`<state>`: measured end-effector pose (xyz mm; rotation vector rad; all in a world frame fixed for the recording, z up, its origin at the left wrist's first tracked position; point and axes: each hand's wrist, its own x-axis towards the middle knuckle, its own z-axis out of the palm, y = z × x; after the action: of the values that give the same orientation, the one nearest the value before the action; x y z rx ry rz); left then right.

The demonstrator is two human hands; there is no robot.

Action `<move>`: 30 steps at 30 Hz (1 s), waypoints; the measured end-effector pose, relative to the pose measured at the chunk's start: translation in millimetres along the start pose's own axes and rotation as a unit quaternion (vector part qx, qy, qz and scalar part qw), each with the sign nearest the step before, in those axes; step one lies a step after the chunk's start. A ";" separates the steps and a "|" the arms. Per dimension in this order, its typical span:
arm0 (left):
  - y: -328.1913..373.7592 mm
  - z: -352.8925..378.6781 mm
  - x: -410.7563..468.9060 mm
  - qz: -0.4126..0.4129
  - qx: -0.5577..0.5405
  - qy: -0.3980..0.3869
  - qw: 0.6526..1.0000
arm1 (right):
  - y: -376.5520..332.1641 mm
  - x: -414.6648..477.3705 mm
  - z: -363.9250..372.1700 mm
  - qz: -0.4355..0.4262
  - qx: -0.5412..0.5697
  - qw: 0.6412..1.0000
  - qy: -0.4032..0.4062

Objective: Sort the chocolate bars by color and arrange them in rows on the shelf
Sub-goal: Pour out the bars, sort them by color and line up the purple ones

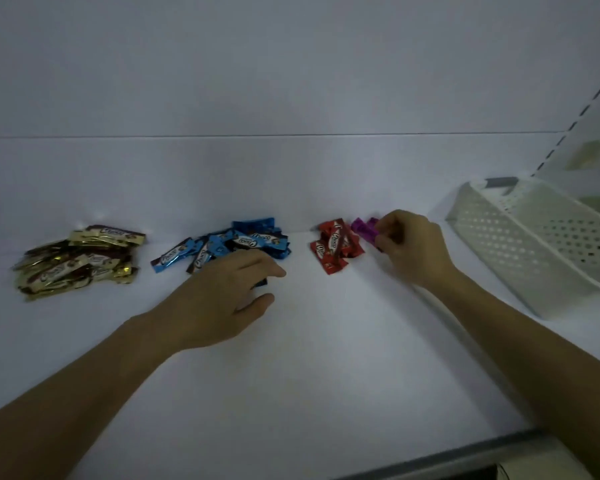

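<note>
At the left of the frame, a heap of gold bars [80, 261] in shiny wrappers with brown ends lies on the white shelf [326, 358], most of them running left to right and tipped slightly up toward the right. At center, the blue bars [229, 245] form a looser pile with white-lettered fronts, several slanting from lower left to upper right.

My left hand [222, 292] reaches in from the lower left, palm down, fingers curled over the near edge of the blue pile. A dark wrapper end shows between forefinger and thumb, but I cannot tell whether I have hold of it.

Right of center sits a small cluster of red bars [336, 249], jumbled, mostly standing steeply across the frame. Just beside them are the purple bars [366, 230], glossy magenta, their long axis running from upper left down to lower right into my right hand [413, 247], whose curled fingers pinch their right end.

At the far right, a white perforated basket [534, 244] stands on the shelf.
</note>
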<state>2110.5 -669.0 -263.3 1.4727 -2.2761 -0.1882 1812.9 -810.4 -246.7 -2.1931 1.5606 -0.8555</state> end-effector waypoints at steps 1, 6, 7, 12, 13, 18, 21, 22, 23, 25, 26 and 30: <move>3.2 4.8 9.3 0.007 0.004 0.006 1.000 | 12.1 5.2 -6.4 0.011 -0.009 1.000 0.016; 7.9 25.9 35.3 0.031 0.080 0.024 0.996 | 47.5 20.4 -12.7 0.017 -0.064 0.998 0.017; 7.7 27.7 37.5 0.029 0.094 0.025 0.995 | 50.3 21.1 -11.7 0.011 -0.074 0.997 0.018; -2.4 21.1 34.5 0.025 0.109 0.036 0.993 | 39.9 19.1 -9.7 -0.074 -0.131 0.988 0.037; -6.5 16.3 30.5 0.024 0.107 0.044 0.993 | 31.8 19.0 -7.3 -0.103 -0.133 0.985 0.034; -31.1 -24.9 -11.8 -0.015 0.114 0.054 0.992 | -34.4 19.7 29.8 -0.261 -0.101 0.960 -0.009; -51.1 -57.3 -58.4 -0.078 0.136 0.055 0.986 | -90.6 16.2 65.1 -0.326 -0.063 0.943 -0.039; -58.6 -68.8 -76.4 -0.099 0.142 0.055 0.983 | -109.7 14.4 77.9 -0.339 -0.054 0.938 -0.054; -66.3 -81.0 -94.4 -0.114 0.143 0.056 0.982 | -128.9 12.5 90.8 -0.352 -0.047 0.932 -0.069; -84.0 -106.5 -132.1 -0.136 0.141 0.067 0.978 | -167.8 7.4 115.7 -0.376 -0.031 0.922 -0.090; -94.3 -119.1 -152.8 -0.148 0.145 0.075 0.975 | -188.1 5.0 128.8 -0.386 -0.020 0.917 -0.100; -145.8 -166.6 -237.4 -0.214 0.166 0.079 0.959 | -272.7 -8.6 187.3 -0.420 -0.017 0.892 -0.165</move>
<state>2385.3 -500.2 -226.4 2.0626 -1.9009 0.1931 2131.6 -721.4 -238.5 -2.8656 0.4274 -0.5877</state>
